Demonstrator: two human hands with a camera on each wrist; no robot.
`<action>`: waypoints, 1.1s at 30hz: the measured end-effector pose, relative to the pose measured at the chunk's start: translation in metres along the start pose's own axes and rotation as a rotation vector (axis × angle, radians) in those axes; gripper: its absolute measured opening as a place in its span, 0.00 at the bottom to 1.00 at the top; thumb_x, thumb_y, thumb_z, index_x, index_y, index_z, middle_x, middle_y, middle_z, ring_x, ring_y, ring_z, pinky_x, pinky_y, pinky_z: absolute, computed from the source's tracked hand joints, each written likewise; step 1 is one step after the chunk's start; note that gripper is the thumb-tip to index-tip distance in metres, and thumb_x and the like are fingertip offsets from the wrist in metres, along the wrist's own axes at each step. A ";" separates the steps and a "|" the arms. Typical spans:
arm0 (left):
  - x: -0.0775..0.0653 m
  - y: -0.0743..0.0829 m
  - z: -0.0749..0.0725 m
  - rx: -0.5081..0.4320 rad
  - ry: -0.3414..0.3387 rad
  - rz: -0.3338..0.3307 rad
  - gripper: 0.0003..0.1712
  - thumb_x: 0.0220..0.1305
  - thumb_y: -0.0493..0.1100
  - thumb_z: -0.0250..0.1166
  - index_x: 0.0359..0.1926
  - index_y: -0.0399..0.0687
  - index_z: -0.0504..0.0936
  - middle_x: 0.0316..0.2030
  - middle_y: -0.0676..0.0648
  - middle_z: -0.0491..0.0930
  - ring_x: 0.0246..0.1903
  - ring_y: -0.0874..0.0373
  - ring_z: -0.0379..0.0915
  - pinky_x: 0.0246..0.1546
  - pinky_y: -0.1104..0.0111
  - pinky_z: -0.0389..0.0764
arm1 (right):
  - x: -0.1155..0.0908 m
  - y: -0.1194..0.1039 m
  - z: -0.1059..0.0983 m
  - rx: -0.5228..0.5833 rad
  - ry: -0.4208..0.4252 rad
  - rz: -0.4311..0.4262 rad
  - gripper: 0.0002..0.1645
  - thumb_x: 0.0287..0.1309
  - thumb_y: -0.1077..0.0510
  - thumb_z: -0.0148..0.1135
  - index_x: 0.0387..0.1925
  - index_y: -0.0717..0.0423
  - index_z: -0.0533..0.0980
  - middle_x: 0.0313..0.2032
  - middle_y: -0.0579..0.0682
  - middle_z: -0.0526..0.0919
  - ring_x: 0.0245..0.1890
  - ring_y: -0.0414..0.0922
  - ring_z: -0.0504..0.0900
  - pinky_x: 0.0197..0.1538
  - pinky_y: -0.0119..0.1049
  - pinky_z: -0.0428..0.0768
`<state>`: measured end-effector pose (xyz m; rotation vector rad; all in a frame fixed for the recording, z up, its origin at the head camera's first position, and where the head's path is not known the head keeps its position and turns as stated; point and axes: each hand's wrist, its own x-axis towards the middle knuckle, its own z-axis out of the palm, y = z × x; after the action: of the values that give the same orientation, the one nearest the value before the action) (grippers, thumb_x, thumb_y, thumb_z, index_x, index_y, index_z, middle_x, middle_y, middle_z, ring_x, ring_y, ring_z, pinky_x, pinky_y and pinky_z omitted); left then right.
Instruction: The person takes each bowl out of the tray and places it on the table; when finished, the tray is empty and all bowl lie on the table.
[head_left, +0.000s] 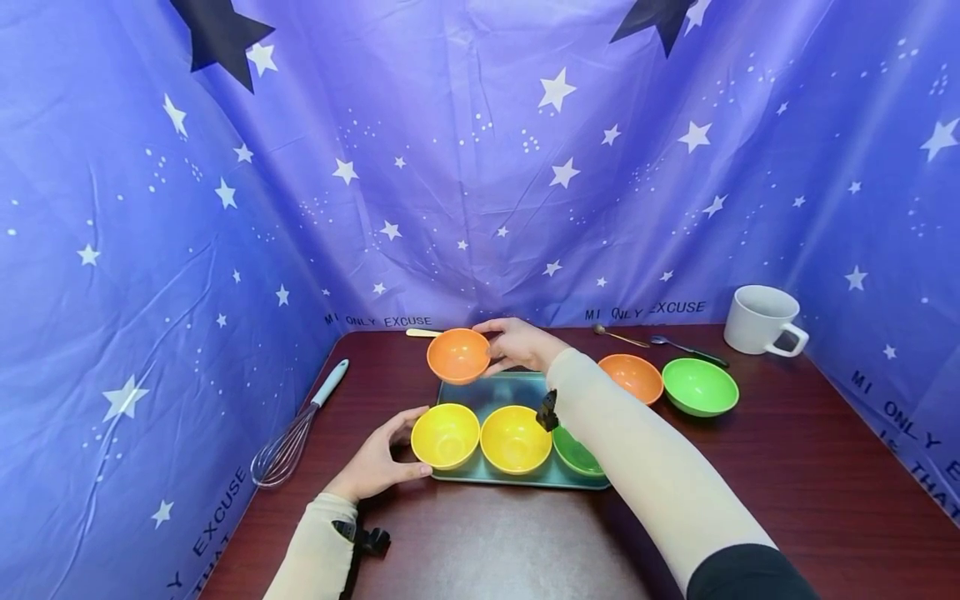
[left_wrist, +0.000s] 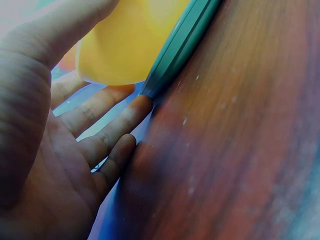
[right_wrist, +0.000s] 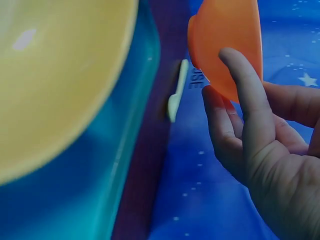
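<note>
In the head view my right hand (head_left: pixel 521 343) holds an orange bowl (head_left: pixel 459 356) by its right side, above the back left of a teal tray (head_left: pixel 517 386). Thumb and fingers lie on opposite sides of that bowl in the right wrist view. Along the tray's front stand a left yellow bowl (head_left: pixel 446 437), a second yellow bowl (head_left: pixel 516 440) and a green bowl (head_left: pixel 576 454), partly covered by my right arm. My left hand (head_left: pixel 375 462) is around the left yellow bowl's outer side, its loosely extended fingers (left_wrist: pixel 107 137) touching the bowl and tray rim.
Right of the tray sit another orange bowl (head_left: pixel 633 379) and another green bowl (head_left: pixel 700 387). Behind them lie a small gold spoon (head_left: pixel 622 337), a dark-handled spoon (head_left: pixel 690 350) and a white mug (head_left: pixel 761 319). A whisk (head_left: pixel 300 429) lies left; a pale spreader (right_wrist: pixel 178 92) lies behind the tray.
</note>
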<state>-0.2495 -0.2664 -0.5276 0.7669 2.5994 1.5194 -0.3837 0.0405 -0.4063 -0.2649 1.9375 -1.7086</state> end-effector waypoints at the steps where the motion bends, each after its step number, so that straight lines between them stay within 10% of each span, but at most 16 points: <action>1: 0.000 0.000 0.000 0.000 -0.001 0.000 0.54 0.52 0.48 0.85 0.77 0.58 0.67 0.59 0.53 0.81 0.56 0.53 0.79 0.61 0.62 0.77 | -0.003 -0.003 -0.001 -0.004 -0.002 -0.016 0.39 0.64 0.79 0.54 0.75 0.57 0.68 0.63 0.65 0.75 0.55 0.59 0.84 0.53 0.54 0.84; 33: -0.001 0.002 0.001 -0.001 0.011 -0.002 0.54 0.52 0.48 0.85 0.77 0.56 0.68 0.58 0.54 0.81 0.54 0.53 0.79 0.59 0.64 0.78 | -0.126 0.019 -0.070 0.032 0.132 -0.278 0.37 0.74 0.71 0.56 0.79 0.53 0.63 0.65 0.68 0.71 0.54 0.55 0.85 0.56 0.57 0.81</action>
<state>-0.2474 -0.2654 -0.5265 0.7581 2.6062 1.5284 -0.3103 0.1652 -0.3875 -0.4372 2.0422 -1.9772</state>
